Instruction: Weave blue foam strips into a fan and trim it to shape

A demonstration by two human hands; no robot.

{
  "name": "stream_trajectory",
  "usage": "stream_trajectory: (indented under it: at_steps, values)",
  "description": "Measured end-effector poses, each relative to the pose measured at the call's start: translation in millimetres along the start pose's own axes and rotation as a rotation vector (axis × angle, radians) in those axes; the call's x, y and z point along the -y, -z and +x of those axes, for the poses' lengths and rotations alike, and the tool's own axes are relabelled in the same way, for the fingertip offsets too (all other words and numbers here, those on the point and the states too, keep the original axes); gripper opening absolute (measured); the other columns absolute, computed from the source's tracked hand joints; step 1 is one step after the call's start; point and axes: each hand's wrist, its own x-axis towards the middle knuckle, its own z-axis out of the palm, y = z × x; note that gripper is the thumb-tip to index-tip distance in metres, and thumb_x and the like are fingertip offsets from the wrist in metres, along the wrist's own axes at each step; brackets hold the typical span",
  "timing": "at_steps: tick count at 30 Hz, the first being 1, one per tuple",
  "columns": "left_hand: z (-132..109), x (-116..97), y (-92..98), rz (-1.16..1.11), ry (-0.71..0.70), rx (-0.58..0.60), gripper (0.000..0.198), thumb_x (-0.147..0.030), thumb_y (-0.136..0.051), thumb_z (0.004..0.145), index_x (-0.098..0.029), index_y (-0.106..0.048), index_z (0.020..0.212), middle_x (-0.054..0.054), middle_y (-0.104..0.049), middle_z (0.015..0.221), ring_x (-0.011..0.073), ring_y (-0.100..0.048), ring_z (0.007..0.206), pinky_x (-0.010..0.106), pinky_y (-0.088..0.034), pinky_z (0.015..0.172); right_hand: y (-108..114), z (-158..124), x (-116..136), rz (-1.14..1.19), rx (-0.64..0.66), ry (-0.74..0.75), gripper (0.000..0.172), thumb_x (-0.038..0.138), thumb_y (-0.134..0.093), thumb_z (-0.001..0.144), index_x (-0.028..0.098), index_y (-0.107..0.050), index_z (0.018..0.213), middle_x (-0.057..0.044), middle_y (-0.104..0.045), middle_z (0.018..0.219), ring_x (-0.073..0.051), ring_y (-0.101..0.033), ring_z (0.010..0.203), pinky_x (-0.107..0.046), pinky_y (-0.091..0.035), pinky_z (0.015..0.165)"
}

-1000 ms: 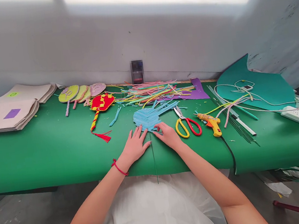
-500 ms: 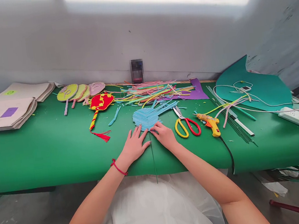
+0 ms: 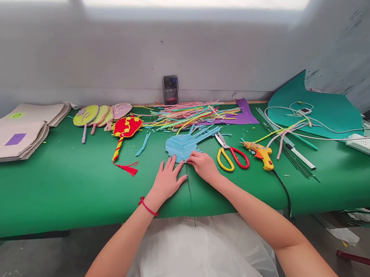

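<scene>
Head view. Blue chenille-stem panel (image 3: pixel 182 145): frame centre, on green desk (image 3: pixel 77 192). Left hand (image 3: pixel 167 179): flat, fingers spread, steadying its lower edge. Right hand (image 3: pixel 205 167): shifted inward, fingertips bunched at that edge, apparently tucking stem ends; grip indeterminable.

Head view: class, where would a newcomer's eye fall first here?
Probably on the bright red-and-yellow fan with its tasselled handle, left of centre on the green table. Next comes the ribbed blue panel in the middle, with the left hand and right hand at its near edge. Beyond it sprawls a pile of multicoloured strips.
</scene>
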Motion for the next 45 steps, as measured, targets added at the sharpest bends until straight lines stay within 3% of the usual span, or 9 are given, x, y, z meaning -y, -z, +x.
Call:
stream_trajectory:
  at_steps: [9,15,27,33,41,45]
  values:
    - [-0.3,-0.2,2.2,-0.010,0.004,0.008,0.059,-0.053,-0.031,0.095,-0.023,-0.035,0.146,0.012,-0.023,0.156,0.0290,-0.022,0.143,0.052,-0.022,0.114,25.7,34.8,-8.2,-0.092,0.256,0.279,0.024,0.009,-0.050,0.089,0.018,-0.072,0.083,-0.006,-0.067,0.089,-0.018,-0.052,0.086,-0.032,-0.027,0.074]
    - [0.3,0.9,-1.0,-0.008,0.002,-0.010,0.059,-0.052,-0.032,0.095,-0.024,-0.035,0.146,0.011,-0.023,0.156,0.0288,-0.022,0.143,0.052,-0.021,0.114,28.7,46.9,-15.5,-0.007,0.313,0.391,0.022,0.009,-0.055,0.087,0.018,-0.072,0.079,-0.005,-0.066,0.085,-0.017,-0.051,0.083,-0.031,-0.026,0.074]
    - [-0.3,-0.8,1.1,-0.010,-0.006,-0.042,0.055,-0.048,-0.031,0.096,-0.022,-0.039,0.143,0.013,-0.028,0.154,0.0290,-0.027,0.141,0.052,-0.024,0.113,19.8,13.0,-56.1,0.194,0.058,0.191,0.014,0.023,-0.059,0.089,0.022,-0.072,0.085,-0.004,-0.067,0.091,-0.017,-0.057,0.090,-0.031,-0.035,0.082]
    - [-0.6,-0.4,-1.0,-0.009,-0.025,-0.065,0.053,-0.050,-0.032,0.095,-0.029,-0.039,0.143,0.011,-0.028,0.154,0.0298,-0.026,0.142,0.054,-0.023,0.112,13.0,8.5,-57.2,0.187,0.039,0.132,0.013,0.023,-0.059,0.088,0.023,-0.072,0.086,-0.004,-0.067,0.092,-0.017,-0.058,0.088,-0.030,-0.036,0.078]
    - [-0.5,-1.2,0.2,-0.007,-0.019,-0.052,0.052,-0.050,-0.032,0.095,-0.029,-0.040,0.143,0.010,-0.027,0.155,0.0304,-0.026,0.142,0.053,-0.023,0.113,12.4,8.1,-51.0,0.230,-0.013,0.118,0.015,0.021,-0.057,0.089,0.021,-0.071,0.085,-0.005,-0.068,0.089,-0.017,-0.060,0.089,-0.030,-0.039,0.079]
    - [-0.6,-1.5,2.0,-0.016,-0.016,-0.046,0.052,-0.049,-0.034,0.095,-0.030,-0.040,0.143,0.010,-0.027,0.155,0.0302,-0.026,0.142,0.052,-0.023,0.113,29.3,4.9,-63.6,0.323,-0.225,-0.027,0.016,0.028,-0.056,0.089,0.021,-0.069,0.088,-0.004,-0.067,0.089,-0.017,-0.060,0.086,-0.031,-0.043,0.081]
